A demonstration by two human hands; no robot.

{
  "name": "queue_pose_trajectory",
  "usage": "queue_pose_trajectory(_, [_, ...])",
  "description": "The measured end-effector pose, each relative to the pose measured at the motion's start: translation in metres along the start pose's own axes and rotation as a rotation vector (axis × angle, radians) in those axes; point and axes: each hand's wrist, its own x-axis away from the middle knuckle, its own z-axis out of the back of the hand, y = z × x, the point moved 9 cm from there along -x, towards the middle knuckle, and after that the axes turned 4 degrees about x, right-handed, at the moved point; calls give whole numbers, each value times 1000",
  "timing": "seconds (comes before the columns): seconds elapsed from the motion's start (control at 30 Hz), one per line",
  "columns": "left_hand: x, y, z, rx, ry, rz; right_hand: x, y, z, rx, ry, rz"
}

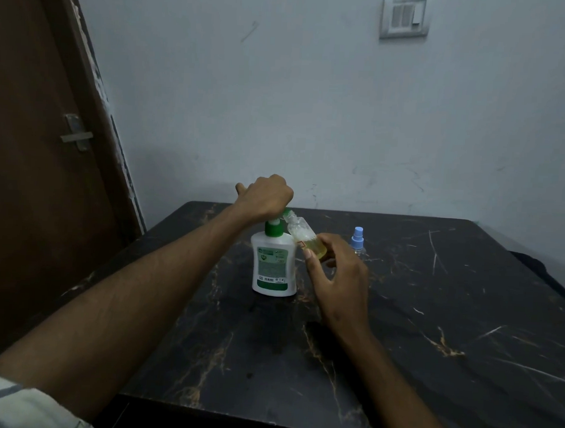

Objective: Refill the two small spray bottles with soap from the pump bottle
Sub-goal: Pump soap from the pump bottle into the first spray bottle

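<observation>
A white pump bottle (274, 265) with a green pump stands upright on the black marble table (432, 317). My left hand (266, 195) is closed in a fist on top of its pump head. My right hand (338, 274) holds a small clear spray bottle (303, 235) tilted, its open mouth up against the pump's spout; yellowish liquid sits in its lower part. A second small spray bottle (357, 241) with a light blue spray top stands behind my right hand, partly hidden by it.
The table stands against a pale wall. A brown door (40, 171) with a metal handle is at the left. A switch plate (404, 17) hangs on the wall. A dark object (531, 263) lies at the table's right edge.
</observation>
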Motion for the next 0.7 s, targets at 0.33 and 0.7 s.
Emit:
queue_pose_trajectory(0.33, [6,9,6,-83,25,-68,0,-2,0,-18,-6,2])
queue_pose_trajectory(0.7, [8,2,3,-36,33,-12,1,-3,0,-29,-3,24])
